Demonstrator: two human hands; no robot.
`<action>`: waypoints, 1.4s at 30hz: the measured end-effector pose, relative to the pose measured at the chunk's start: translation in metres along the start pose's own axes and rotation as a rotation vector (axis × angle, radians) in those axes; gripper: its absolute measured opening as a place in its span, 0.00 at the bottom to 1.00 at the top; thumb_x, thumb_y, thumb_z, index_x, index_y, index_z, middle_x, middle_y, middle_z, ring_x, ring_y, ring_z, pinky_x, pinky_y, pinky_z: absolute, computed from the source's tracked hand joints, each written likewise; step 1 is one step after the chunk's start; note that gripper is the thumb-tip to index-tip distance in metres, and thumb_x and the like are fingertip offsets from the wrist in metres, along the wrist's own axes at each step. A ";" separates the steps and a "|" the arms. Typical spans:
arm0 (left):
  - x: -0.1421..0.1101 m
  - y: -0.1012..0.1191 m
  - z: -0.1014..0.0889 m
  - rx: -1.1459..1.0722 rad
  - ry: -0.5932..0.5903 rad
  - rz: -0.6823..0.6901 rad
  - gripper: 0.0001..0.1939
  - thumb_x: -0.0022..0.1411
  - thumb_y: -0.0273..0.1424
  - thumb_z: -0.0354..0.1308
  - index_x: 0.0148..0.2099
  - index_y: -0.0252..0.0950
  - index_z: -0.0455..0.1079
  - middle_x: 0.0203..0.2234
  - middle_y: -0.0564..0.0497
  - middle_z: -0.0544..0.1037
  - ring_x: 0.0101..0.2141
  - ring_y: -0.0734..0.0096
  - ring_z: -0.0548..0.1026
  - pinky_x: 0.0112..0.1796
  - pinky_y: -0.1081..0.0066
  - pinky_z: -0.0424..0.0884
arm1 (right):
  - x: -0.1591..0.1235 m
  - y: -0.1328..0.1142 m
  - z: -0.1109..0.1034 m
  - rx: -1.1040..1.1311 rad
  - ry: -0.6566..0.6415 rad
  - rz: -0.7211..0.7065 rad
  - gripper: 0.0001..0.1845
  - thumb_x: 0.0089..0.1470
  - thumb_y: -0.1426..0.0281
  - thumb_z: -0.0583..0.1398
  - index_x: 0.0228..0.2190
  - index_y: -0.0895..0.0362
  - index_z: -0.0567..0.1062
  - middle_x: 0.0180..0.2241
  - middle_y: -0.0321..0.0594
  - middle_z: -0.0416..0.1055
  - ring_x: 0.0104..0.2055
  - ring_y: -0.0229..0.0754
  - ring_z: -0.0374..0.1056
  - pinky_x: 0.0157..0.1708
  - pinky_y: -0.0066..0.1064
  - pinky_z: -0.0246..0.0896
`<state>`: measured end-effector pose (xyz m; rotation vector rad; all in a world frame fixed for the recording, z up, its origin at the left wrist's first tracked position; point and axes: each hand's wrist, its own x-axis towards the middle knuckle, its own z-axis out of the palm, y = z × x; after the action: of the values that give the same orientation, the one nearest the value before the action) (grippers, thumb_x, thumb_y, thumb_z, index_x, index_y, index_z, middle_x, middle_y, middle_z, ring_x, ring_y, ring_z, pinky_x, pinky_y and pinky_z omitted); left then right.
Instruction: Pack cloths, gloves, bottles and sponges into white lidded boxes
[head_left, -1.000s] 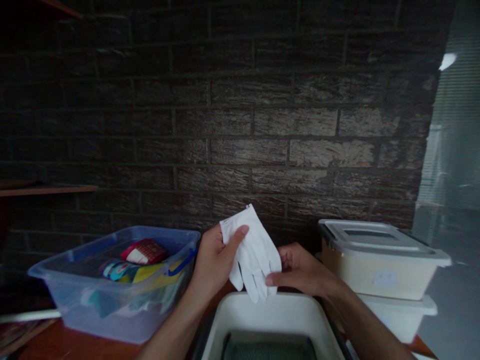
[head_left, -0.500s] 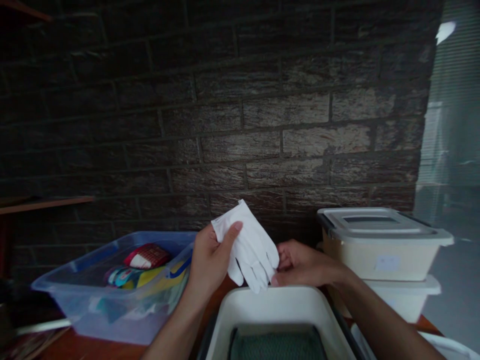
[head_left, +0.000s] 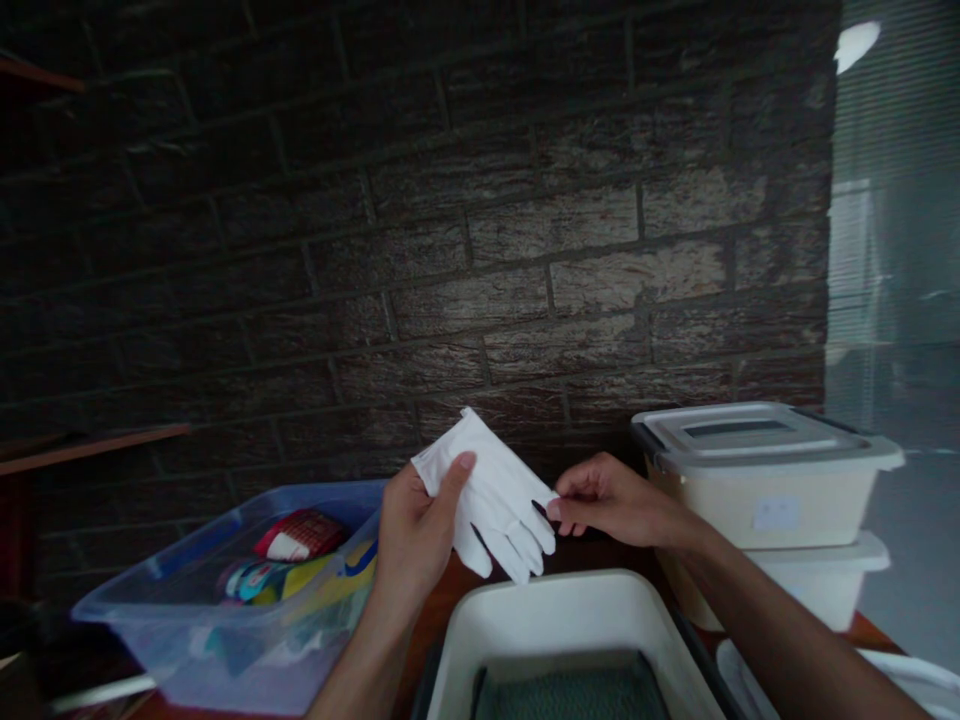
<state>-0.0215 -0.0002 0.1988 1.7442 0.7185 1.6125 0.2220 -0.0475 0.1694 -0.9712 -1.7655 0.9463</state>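
A white glove (head_left: 499,490) hangs between my hands with its fingers pointing down to the right. My left hand (head_left: 424,520) grips it near the cuff, thumb flat on the front and the other fingers hidden behind. With thumb and index finger, my right hand (head_left: 619,505) pinches one fingertip of the glove. Just below stands an open white bin (head_left: 551,605), and a dark green textured item (head_left: 574,692) lies inside it.
On the left is a clear blue-tinted bin (head_left: 225,670) holding a red packet (head_left: 300,535) and several other items. Two lidded cream boxes (head_left: 765,500) are stacked at right. A dark brick wall (head_left: 450,250) rises behind; a shelf edge (head_left: 94,445) juts out at left.
The right hand has moved from the side of the glove's fingers to pinching one fingertip, pulling it out to the right. The glove's fingers are more spread. The view has tilted slightly.
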 end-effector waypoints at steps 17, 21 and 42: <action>-0.001 0.000 0.000 0.026 0.021 0.021 0.16 0.62 0.40 0.65 0.42 0.31 0.78 0.35 0.47 0.84 0.33 0.65 0.79 0.33 0.72 0.73 | 0.005 0.006 0.009 0.119 0.026 -0.113 0.15 0.47 0.63 0.73 0.29 0.61 0.78 0.30 0.38 0.75 0.32 0.36 0.68 0.33 0.28 0.61; -0.002 -0.001 0.001 -0.011 0.002 0.005 0.17 0.62 0.40 0.65 0.44 0.31 0.78 0.36 0.46 0.84 0.34 0.62 0.80 0.35 0.70 0.74 | 0.006 0.007 0.012 0.174 -0.005 -0.105 0.16 0.45 0.63 0.74 0.28 0.61 0.80 0.30 0.38 0.77 0.33 0.38 0.69 0.34 0.29 0.62; -0.014 0.005 0.012 0.015 -0.211 -0.048 0.16 0.63 0.40 0.64 0.45 0.31 0.78 0.36 0.45 0.84 0.35 0.61 0.79 0.34 0.70 0.75 | 0.001 -0.012 0.007 0.177 0.098 -0.217 0.34 0.45 0.67 0.75 0.52 0.56 0.72 0.46 0.43 0.75 0.46 0.42 0.71 0.47 0.35 0.65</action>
<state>-0.0111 -0.0150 0.1934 1.8594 0.6663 1.3694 0.2127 -0.0527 0.1784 -0.6874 -1.6363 0.8837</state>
